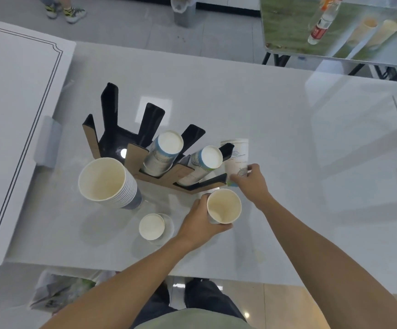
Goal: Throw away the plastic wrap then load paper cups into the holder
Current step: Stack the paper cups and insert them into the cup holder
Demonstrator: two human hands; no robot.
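A black and wood cup holder (145,148) stands mid-table with two upside-down cup stacks (166,150) (204,162) in its slots. My right hand (252,184) grips an upside-down paper cup (236,157) at the holder's right end. My left hand (202,222) holds an upright paper cup (223,206) just in front of the holder. A tall upright stack of cups (107,181) stands at the holder's left front. One upside-down cup (152,226) sits on the table near my left wrist.
A white table (287,162) carries everything. A white board (14,115) overlaps its left side. Under the table's near edge lies a bag of crumpled plastic (59,290). Another table with a bottle (321,22) and cup sleeves stands far right. A person's feet (64,10) show top left.
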